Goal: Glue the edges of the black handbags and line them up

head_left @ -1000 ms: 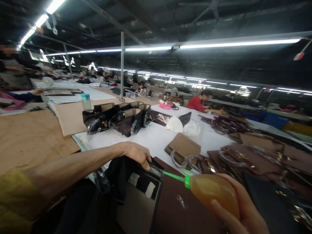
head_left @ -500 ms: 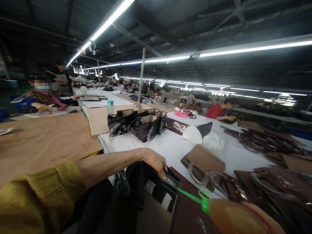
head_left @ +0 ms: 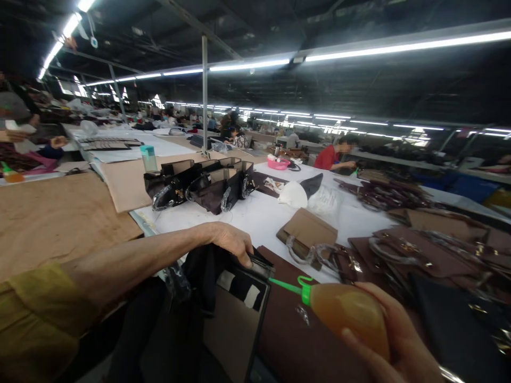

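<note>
My left hand (head_left: 233, 242) is closed on the upper edge of a dark handbag (head_left: 235, 319), thumb and fingers pinching the rim. The bag's beige panel faces up, with two pale strips on a black band near its top. Wrapped around an amber squeeze bottle (head_left: 347, 314) is my right hand (head_left: 399, 335). The bottle lies sideways, and its thin green nozzle (head_left: 285, 286) points left, its tip at the bag's edge just below my left fingers. Under the bag's right side lies a brown flat sheet (head_left: 303, 340).
Several dark bags (head_left: 207, 186) stand on the white table beyond my left hand. A brown bag (head_left: 307, 234) and more maroon bags (head_left: 415, 255) lie to the right. A white cap-like item (head_left: 293, 195) and pink basket (head_left: 278, 163) sit farther back. Co-workers sit left and right.
The view has swung to the right, so things appear farther left and more of my right hand shows. The left grip on the bag and the nozzle's place at its edge look the same.
</note>
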